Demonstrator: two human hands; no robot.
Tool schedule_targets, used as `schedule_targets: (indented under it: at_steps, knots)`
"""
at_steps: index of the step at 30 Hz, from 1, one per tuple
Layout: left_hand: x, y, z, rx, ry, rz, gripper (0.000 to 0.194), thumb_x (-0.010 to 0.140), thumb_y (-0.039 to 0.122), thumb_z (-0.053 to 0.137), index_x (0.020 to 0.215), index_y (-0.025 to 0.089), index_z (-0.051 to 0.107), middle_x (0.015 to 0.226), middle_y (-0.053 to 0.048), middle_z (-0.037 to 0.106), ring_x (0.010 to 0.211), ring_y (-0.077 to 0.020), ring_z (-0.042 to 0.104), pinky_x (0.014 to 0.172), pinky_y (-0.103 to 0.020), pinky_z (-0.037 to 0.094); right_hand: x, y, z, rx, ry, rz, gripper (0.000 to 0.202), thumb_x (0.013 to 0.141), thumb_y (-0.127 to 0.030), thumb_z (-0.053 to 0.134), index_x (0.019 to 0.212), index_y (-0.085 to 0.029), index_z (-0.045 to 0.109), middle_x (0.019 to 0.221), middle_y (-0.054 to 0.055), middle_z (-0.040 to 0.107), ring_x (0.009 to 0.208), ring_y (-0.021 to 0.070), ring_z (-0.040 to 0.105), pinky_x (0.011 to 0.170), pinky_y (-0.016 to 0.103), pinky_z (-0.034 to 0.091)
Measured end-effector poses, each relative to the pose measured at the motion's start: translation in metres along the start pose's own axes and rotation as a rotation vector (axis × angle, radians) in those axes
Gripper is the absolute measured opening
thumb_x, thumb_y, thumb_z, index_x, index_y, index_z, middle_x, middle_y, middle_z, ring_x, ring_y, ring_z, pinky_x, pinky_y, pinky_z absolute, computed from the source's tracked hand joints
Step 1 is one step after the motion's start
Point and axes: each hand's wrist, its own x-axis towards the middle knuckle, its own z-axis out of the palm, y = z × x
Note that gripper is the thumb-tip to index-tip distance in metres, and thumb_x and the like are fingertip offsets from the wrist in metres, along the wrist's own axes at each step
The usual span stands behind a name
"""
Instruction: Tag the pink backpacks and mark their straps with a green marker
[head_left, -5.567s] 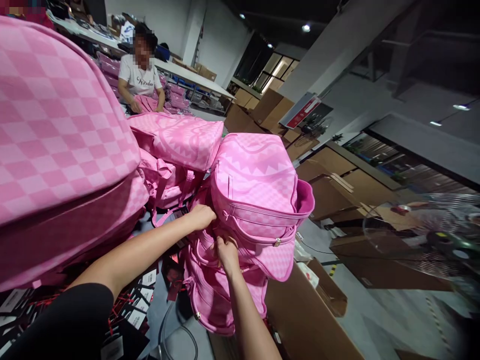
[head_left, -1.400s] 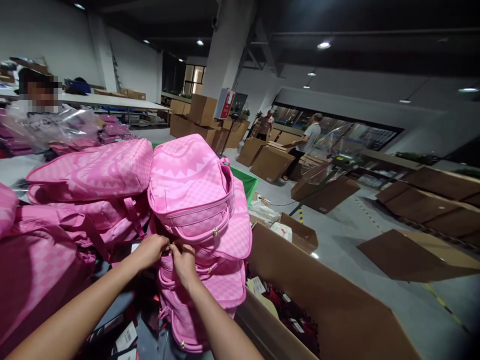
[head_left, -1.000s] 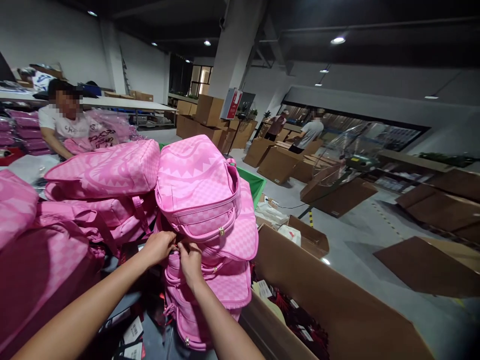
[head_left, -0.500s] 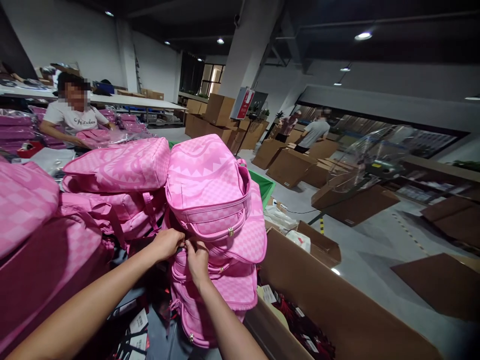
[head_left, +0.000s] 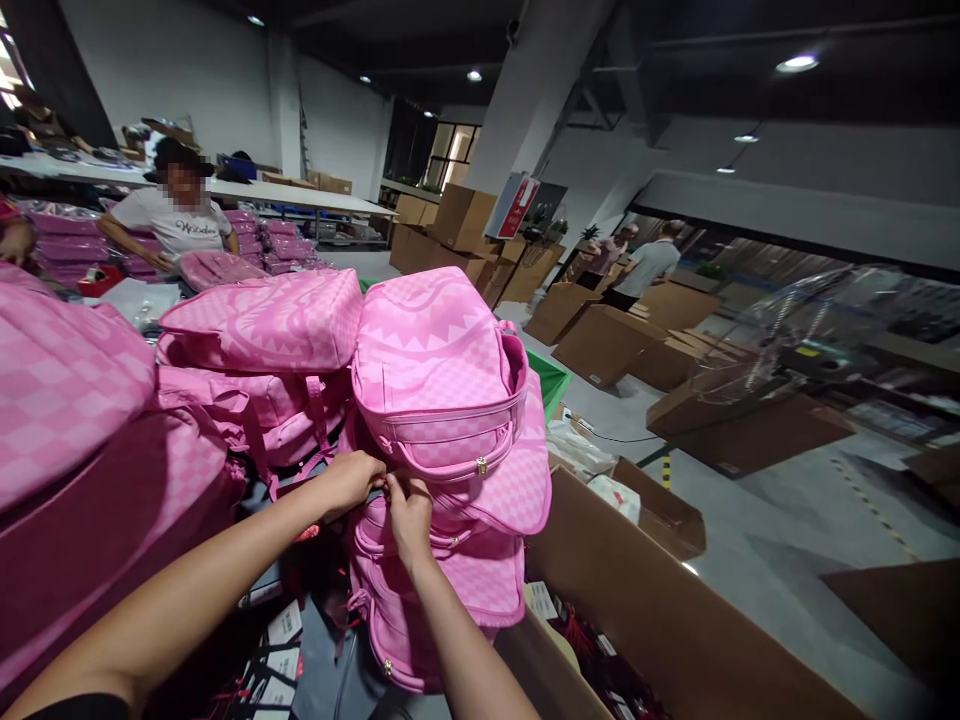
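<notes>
Pink checkered backpacks lie in a stack in the middle, the top backpack [head_left: 435, 345] showing a zigzag pattern and a gold zipper pull. At the left edge of this stack, my left hand [head_left: 356, 482] and my right hand [head_left: 409, 510] meet with fingers pinched together. What they hold is too small and hidden to make out. Just left of them, another pink backpack [head_left: 262, 320] lies on top of others. A large pink backpack [head_left: 67, 390] fills the left side.
White tags [head_left: 283, 665] lie on the dark surface below. An open cardboard box [head_left: 675, 600] with tagged items stands at right, a green bin [head_left: 551, 380] behind. A person [head_left: 184, 215] sits at back left; a fan [head_left: 795, 345] stands at right.
The view has turned a little left, so the stack and both hands appear further right. Both hands remain pinched together at the same spot by the stack.
</notes>
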Motion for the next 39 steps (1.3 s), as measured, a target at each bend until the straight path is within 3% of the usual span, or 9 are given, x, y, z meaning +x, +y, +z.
schedule_targets:
  at_steps: [4, 8, 12, 16, 20, 25, 29, 34, 39]
  knots:
    - [0.000, 0.000, 0.001, 0.003, 0.036, -0.017, 0.019, 0.090, 0.018, 0.050, 0.096, 0.017, 0.068, 0.102, -0.014, 0.073, 0.096, -0.0289, 0.069, 0.079, -0.036, 0.050, 0.000, 0.002, 0.000, -0.005, -0.005, 0.003, 0.034, 0.083, -0.046, 0.057, 0.087, -0.014, 0.070, 0.085, 0.010, 0.072, 0.079, 0.0226, 0.066, 0.078, 0.034, 0.051]
    - [0.000, -0.001, 0.000, -0.027, -0.001, -0.003, 0.016, 0.088, 0.022, 0.055, 0.093, 0.020, 0.070, 0.095, -0.009, 0.075, 0.093, -0.0263, 0.070, 0.076, -0.033, 0.051, 0.001, 0.003, 0.000, -0.008, 0.000, 0.000, 0.036, 0.082, -0.048, 0.057, 0.087, -0.014, 0.070, 0.086, 0.011, 0.072, 0.079, 0.0229, 0.066, 0.078, 0.035, 0.050]
    - [0.000, 0.000, 0.000, -0.014, 0.029, -0.021, 0.021, 0.089, 0.016, 0.048, 0.094, 0.017, 0.068, 0.101, -0.013, 0.073, 0.096, -0.0274, 0.069, 0.079, -0.035, 0.050, 0.000, 0.003, 0.001, -0.013, 0.013, -0.001, 0.037, 0.082, -0.049, 0.056, 0.085, -0.015, 0.069, 0.082, 0.010, 0.072, 0.076, 0.0226, 0.065, 0.076, 0.035, 0.051]
    - [0.000, -0.002, 0.001, -0.051, -0.004, -0.019, 0.013, 0.087, 0.022, 0.056, 0.088, 0.021, 0.069, 0.090, -0.006, 0.074, 0.088, -0.0238, 0.070, 0.071, -0.029, 0.049, 0.000, 0.002, 0.000, -0.027, 0.019, -0.009, 0.037, 0.082, -0.049, 0.056, 0.086, -0.015, 0.070, 0.084, 0.010, 0.073, 0.079, 0.0226, 0.065, 0.078, 0.034, 0.050]
    - [0.000, -0.003, 0.005, -0.042, 0.044, -0.040, 0.018, 0.089, 0.019, 0.051, 0.091, 0.017, 0.069, 0.099, -0.012, 0.073, 0.092, -0.0276, 0.069, 0.075, -0.035, 0.050, 0.000, 0.002, -0.001, -0.035, 0.012, 0.001, 0.038, 0.083, -0.049, 0.055, 0.086, -0.014, 0.070, 0.083, 0.011, 0.072, 0.077, 0.0231, 0.066, 0.076, 0.035, 0.050]
    - [-0.001, -0.004, 0.004, -0.051, 0.013, -0.019, 0.015, 0.087, 0.019, 0.055, 0.089, 0.020, 0.070, 0.091, -0.008, 0.074, 0.087, -0.0239, 0.070, 0.072, -0.031, 0.049, 0.000, 0.003, -0.001, -0.047, 0.011, 0.002, 0.039, 0.082, -0.050, 0.056, 0.087, -0.014, 0.070, 0.085, 0.012, 0.073, 0.079, 0.0238, 0.066, 0.078, 0.035, 0.049]
    - [-0.001, -0.002, 0.002, -0.024, 0.052, -0.023, 0.019, 0.089, 0.017, 0.050, 0.094, 0.017, 0.069, 0.098, -0.013, 0.074, 0.092, -0.0270, 0.069, 0.075, -0.035, 0.049, -0.001, 0.000, -0.002, -0.057, 0.015, -0.014, 0.041, 0.083, -0.052, 0.055, 0.085, -0.014, 0.070, 0.084, 0.012, 0.073, 0.077, 0.0234, 0.065, 0.076, 0.035, 0.049]
    - [-0.003, 0.002, 0.000, -0.022, 0.027, -0.007, 0.018, 0.089, 0.019, 0.052, 0.088, 0.019, 0.070, 0.091, -0.010, 0.075, 0.087, -0.0267, 0.070, 0.071, -0.033, 0.050, -0.001, -0.004, -0.004, -0.070, 0.018, -0.024, 0.044, 0.081, -0.056, 0.055, 0.084, -0.014, 0.071, 0.082, 0.012, 0.073, 0.076, 0.0243, 0.066, 0.074, 0.035, 0.049]
    - [-0.006, 0.006, -0.003, -0.012, 0.036, -0.022, 0.021, 0.089, 0.016, 0.050, 0.097, 0.016, 0.070, 0.098, -0.013, 0.074, 0.092, -0.0280, 0.070, 0.074, -0.035, 0.052, -0.001, -0.007, -0.004, -0.069, 0.019, -0.014, 0.046, 0.079, -0.057, 0.056, 0.083, -0.014, 0.070, 0.081, 0.013, 0.072, 0.075, 0.0259, 0.066, 0.074, 0.038, 0.049]
